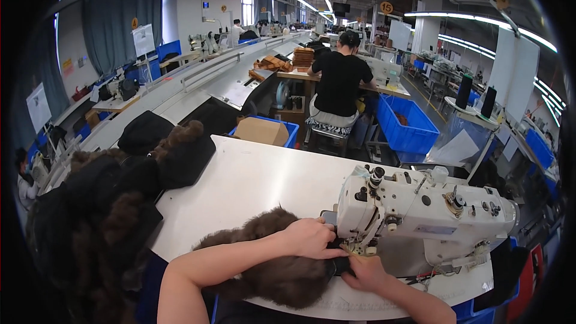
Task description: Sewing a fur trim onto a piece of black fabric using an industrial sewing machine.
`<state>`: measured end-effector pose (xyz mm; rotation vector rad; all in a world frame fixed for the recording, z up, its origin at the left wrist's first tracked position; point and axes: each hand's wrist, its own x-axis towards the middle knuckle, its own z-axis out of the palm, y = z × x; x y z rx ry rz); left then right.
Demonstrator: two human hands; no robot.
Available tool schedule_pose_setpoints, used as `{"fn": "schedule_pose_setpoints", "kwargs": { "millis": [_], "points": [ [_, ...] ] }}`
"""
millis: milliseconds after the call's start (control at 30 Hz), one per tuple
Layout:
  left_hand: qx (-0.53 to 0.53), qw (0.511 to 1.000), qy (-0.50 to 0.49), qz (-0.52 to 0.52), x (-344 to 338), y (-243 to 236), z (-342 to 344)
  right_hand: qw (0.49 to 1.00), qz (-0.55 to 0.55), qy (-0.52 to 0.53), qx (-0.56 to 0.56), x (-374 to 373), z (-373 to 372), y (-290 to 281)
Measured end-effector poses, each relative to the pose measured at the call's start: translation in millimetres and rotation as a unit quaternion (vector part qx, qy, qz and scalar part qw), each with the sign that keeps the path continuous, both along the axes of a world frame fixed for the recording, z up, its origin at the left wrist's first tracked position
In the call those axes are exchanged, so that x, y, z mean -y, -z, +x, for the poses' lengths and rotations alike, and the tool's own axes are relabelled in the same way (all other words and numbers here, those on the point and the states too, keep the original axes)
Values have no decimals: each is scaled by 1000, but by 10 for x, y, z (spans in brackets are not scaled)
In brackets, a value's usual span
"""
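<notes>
A white sewing machine (429,210) stands on the right of the white table, its needle area near my fingers. Brown fur trim (285,279) with black fabric (341,264) along its right end lies in front of me. My left hand (309,237) reaches across the fur, its fingers bent down onto the black fabric just left of the presser foot. From the right, my right hand (365,271) pinches the fabric's edge close under the needle area. The needle itself is too small to make out.
Black pieces with brown fur (120,198) are heaped left of the table (258,171). Beyond it are a cardboard box (261,131) in a blue crate, a seated person (343,78) in black, and a blue bin (408,123). Black thread cones (465,91) stand at right.
</notes>
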<state>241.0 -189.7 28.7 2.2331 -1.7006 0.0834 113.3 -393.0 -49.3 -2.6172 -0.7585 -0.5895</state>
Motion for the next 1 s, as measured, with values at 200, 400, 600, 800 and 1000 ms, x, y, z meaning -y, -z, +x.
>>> {"fn": "schedule_pose_setpoints", "kwargs": {
  "millis": [200, 400, 600, 800, 1000],
  "points": [
    [-108, 993, 27, 39, -554, -146, -405, 827, 481, 61, -285, -297, -305, -41],
    [-26, 985, 147, -91, -913, -220, -959, 808, 487, -49, -326, -951, -435, -376],
    [-280, 928, 104, -223, -1107, -479, -1282, 896, 365, -151, -205, -1098, -880, -731],
    [-168, 934, 188, -253, -1089, -679, -1446, 925, 66, -249, -278, -1150, -1081, -1112],
    [-33, 931, 280, -231, -1052, -920, -1450, 943, 33, -308, -122, -1364, -1204, -1388]
  ]
}}
